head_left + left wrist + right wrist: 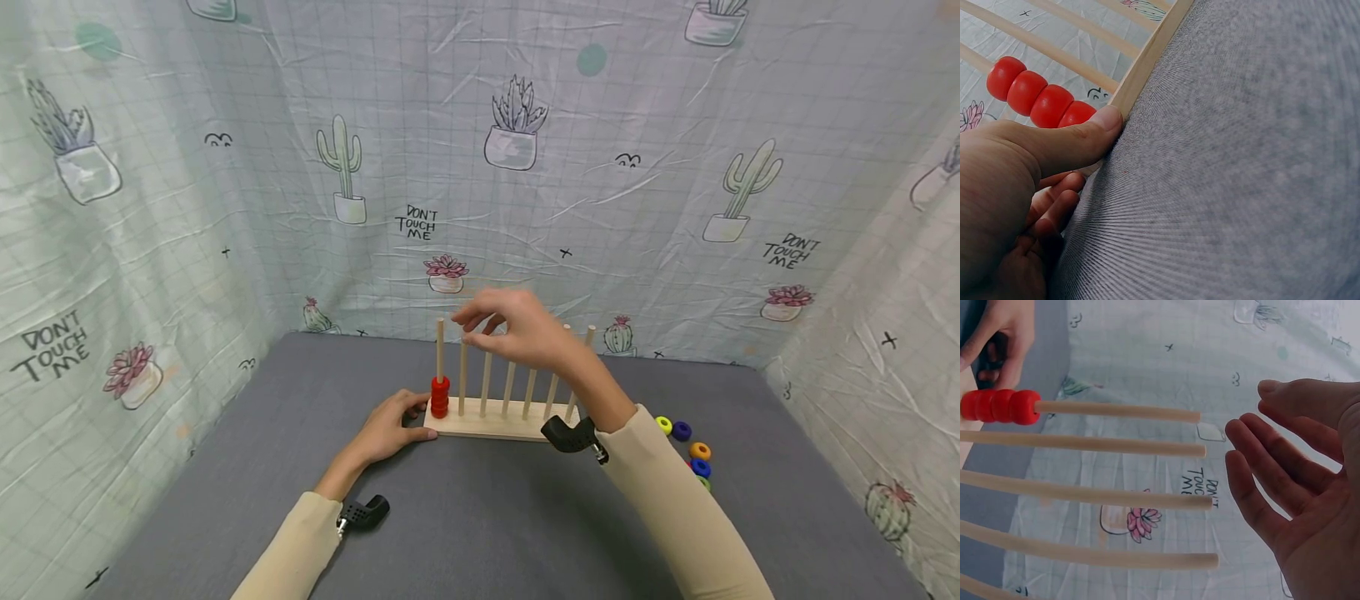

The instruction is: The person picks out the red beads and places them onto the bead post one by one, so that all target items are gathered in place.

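A wooden peg stand [487, 427] with a row of upright pegs rests on the grey table. Several red beads [440, 397] are stacked on its leftmost peg; in the left wrist view the red beads [1051, 105] touch one another. My left hand [390, 427] grips the stand's left end, thumb against the front edge and fingers behind. Above the peg tops is my right hand [513, 325], fingers loosely bent and nothing visible between them. In the right wrist view that right hand [1304, 462] is just off the ends of the pegs [1147, 500], apart from them.
Loose beads lie on the table at the right, past the right forearm: a yellow bead [663, 425], blue beads [682, 431], an orange bead [700, 451] and a green one partly hidden by the sleeve. A printed cloth [390, 275] hangs behind and at both sides.
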`<state>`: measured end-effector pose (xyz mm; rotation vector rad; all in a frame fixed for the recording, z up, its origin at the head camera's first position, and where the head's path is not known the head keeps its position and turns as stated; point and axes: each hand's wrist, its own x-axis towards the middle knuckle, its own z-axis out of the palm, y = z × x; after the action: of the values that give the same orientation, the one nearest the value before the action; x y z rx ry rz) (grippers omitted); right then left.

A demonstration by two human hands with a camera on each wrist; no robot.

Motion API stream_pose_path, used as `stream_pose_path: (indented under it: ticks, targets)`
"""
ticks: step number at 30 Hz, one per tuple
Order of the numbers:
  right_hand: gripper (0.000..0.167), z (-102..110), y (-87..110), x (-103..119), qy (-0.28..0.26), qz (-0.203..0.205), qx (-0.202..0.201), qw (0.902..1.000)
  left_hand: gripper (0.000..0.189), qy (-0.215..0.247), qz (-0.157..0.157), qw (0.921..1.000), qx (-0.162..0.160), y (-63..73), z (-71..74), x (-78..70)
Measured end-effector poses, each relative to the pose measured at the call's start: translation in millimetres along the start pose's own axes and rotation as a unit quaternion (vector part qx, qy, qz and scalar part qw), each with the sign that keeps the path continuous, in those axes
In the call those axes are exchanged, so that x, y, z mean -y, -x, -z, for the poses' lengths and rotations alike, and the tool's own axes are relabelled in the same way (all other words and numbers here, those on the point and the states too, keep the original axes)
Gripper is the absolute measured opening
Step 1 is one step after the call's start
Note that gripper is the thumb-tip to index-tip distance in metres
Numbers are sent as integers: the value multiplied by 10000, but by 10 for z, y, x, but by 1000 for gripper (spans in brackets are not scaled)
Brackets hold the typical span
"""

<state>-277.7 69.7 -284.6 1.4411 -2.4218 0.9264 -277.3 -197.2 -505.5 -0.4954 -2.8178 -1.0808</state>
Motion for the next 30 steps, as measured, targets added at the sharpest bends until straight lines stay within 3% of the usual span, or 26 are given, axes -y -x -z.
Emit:
stream_pose_path:
  ticks: [18,30]
  targets:
    - [26,-193,498,-92,-68,-174,82,9998,72,126,107,9999,39,15,-11,-20]
    - [27,-279,771,-222,-199,-634,222,9975,72,68,40,10000,24,-2,14,-39]
